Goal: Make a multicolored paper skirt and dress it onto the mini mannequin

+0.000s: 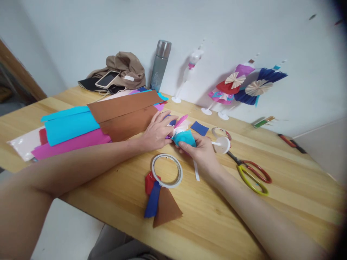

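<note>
A small white mannequin on a stand lies sideways between my hands, its round base (222, 145) pointing right. Its skirt of turquoise crepe paper (184, 138) is pinched in my right hand (202, 151), thumb on top. My left hand (159, 132) curls over the upper end, where dark blue, purple and white paper shows beside a pink strip (181, 121). The left fingertips partly hide that end. A roll of double-sided tape (154, 172) lies in front of my hands, over red, blue and brown paper scraps (167, 207). A white strip (196, 171) lies under my right wrist.
Scissors (251, 173) lie right of my right hand, near a blue paper piece (200, 128) and another tape roll (217, 133). Stacked crepe paper (123, 119) covers the left. Behind stand a flask (160, 68), a bare mannequin (187, 74) and two dressed ones (227, 86).
</note>
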Motion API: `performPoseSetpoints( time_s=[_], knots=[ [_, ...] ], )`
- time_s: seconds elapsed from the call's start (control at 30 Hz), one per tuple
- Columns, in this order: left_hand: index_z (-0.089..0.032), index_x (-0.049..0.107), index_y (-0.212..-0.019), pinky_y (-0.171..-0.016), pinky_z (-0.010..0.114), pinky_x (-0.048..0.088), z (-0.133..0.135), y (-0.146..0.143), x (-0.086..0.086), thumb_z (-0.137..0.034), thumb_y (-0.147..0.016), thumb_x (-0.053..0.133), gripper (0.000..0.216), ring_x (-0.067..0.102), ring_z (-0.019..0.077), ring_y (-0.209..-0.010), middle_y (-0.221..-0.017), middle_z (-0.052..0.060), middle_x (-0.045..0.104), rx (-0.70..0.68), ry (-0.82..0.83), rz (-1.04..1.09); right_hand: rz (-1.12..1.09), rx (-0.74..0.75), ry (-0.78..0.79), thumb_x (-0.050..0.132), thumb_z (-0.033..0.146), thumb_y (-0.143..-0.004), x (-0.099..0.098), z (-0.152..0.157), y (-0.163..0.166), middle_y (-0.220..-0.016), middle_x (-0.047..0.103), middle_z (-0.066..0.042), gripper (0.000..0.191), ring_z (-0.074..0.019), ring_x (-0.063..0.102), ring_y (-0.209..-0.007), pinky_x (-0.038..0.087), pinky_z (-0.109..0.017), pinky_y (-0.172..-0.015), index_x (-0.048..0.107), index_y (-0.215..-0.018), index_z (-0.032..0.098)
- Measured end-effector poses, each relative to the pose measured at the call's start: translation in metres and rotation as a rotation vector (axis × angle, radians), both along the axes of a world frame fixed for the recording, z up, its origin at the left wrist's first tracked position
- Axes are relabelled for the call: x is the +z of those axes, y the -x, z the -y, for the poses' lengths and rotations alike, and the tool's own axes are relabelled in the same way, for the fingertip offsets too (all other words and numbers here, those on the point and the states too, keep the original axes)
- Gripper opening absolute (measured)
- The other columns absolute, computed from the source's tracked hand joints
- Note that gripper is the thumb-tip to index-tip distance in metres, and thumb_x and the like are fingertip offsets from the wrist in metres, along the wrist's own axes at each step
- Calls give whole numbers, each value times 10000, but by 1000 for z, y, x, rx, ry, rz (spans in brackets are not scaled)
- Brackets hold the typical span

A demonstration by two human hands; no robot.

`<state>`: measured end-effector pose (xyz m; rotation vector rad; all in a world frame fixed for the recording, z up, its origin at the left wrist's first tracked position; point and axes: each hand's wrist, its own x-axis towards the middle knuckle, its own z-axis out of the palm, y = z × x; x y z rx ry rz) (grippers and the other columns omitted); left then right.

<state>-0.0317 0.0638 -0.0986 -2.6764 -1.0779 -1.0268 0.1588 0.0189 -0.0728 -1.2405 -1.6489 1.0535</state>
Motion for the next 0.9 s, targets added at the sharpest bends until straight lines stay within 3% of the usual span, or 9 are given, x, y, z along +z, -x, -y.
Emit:
performPoseSetpoints(
  time_s=[0.2,0.63,0.9],
  knots=[
    [-179,664,-703,-1152,585,295,-2,-1,-1,-177,-824,653,122,365,336,-1429,-1440,89,558,-29,-8,-24,-36,-23,14,728,364,-725,-1,2,3,-653,676,-14,167,-170,591,-585,487,-311,-604,648,-700,219],
    [-169,678,-742,-1167,579,303,-2,-2,-2,-182,-851,628,121,380,336,-1426,-1437,104,567,-57,-28,-59,-267,-76,220,806,333,-668,6,4,3,-694,704,-9,202,-106,582,-546,454,-230,-526,704,-758,184],
    [-178,707,-804,-1158,581,313,-3,-2,-4,-186,-870,607,120,393,324,-1414,-1421,99,578,-56,-39,-48,-342,-74,230,824,317,-628,9,2,0,-694,711,-11,210,-104,590,-539,464,-222,-510,697,-748,200]
  ],
)
